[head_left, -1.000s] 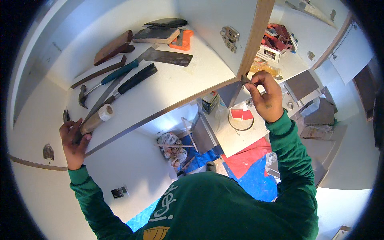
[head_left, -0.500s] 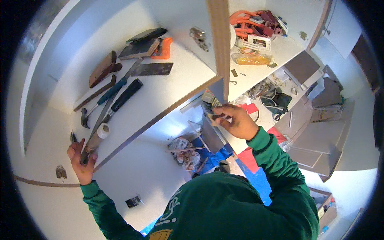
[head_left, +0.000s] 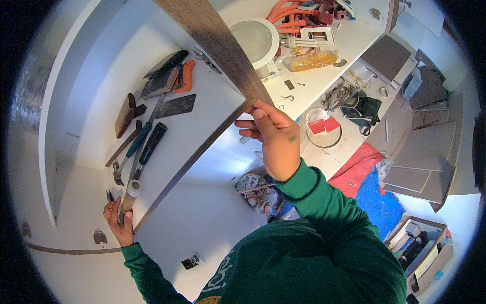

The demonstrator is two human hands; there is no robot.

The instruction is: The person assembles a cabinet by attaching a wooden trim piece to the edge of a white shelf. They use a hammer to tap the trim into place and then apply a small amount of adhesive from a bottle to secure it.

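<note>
On the white shelf (head_left: 174,147) at the left, my left hand (head_left: 120,225) closes its thumb and fingers round the dark end of a tan cylinder (head_left: 129,198) with a white end. Beside the cylinder lie a long narrow blade, a black-handled tool (head_left: 153,143) and a small claw hammer (head_left: 118,173) with a teal handle. My right hand (head_left: 276,137) reaches to the corner where the shelf's brown edge meets the upright panel (head_left: 215,43). Its thumb and forefinger lie close together at that edge; the other fingers are stretched out and apart. I see nothing held in it.
Farther back on the shelf are a wooden plane (head_left: 126,116), a flat metal scraper (head_left: 179,105) and an orange piece (head_left: 187,76). Across the panel sit a round white light (head_left: 253,41), orange hoses (head_left: 283,15) and a yellow plastic packet (head_left: 311,61). A toolbox (head_left: 417,248) stands lower right.
The view has shifted. My right hand has gone from below the shelf up to the corner edge; the pale and dark thing at its fingers no longer shows. My left hand stays at the cylinder.
</note>
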